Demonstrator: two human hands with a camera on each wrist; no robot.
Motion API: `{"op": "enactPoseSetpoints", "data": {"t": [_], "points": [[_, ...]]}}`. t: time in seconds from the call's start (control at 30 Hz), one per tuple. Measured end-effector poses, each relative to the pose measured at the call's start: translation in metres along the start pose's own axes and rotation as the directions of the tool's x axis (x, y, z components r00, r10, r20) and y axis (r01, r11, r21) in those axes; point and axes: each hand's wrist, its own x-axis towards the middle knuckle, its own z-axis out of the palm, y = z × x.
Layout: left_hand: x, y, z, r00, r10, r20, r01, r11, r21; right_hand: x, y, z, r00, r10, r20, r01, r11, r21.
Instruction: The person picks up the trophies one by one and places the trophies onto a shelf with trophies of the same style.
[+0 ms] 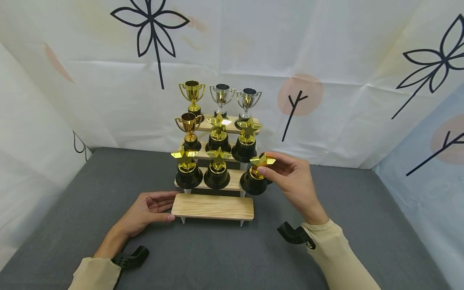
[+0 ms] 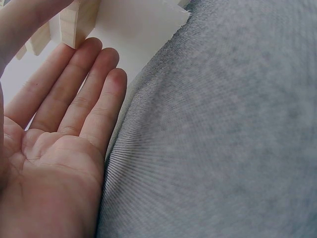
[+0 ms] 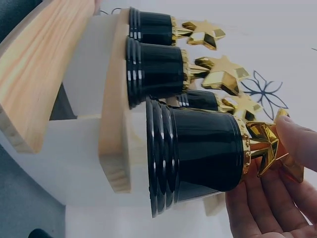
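My right hand [image 1: 295,181] pinches a gold star trophy [image 1: 253,182] by its star, between thumb and fingers. Its black base hangs slightly tilted at the right end of the second shelf from the bottom; the right wrist view shows the base just off that shelf's edge. A dark edge behind the base cannot be made out. Two more star trophies [image 1: 216,175] stand on the same shelf. At the left end of the bare lowest step of the wooden display stand [image 1: 214,207], my left hand [image 1: 150,211] has its fingers extended, fingertips against the stand's side [image 2: 79,22].
Higher up are a bronze cup [image 1: 189,125] beside two star trophies [image 1: 245,147], then a gold cup [image 1: 193,92] and two silver cups [image 1: 222,96] on the top step. Grey cloth [image 1: 217,257] covers the table, and a patterned white curtain [image 1: 253,52] hangs close behind.
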Motion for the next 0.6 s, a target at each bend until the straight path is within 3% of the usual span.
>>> {"op": "enactPoseSetpoints", "data": {"t": [0.6], "points": [[0.001,0.000,0.000,1.000,-0.001,-0.003,0.001,1.000,-0.003,0.012,0.011,0.019,1.000,-0.010,0.024,0.008,0.998,0.068]]}}
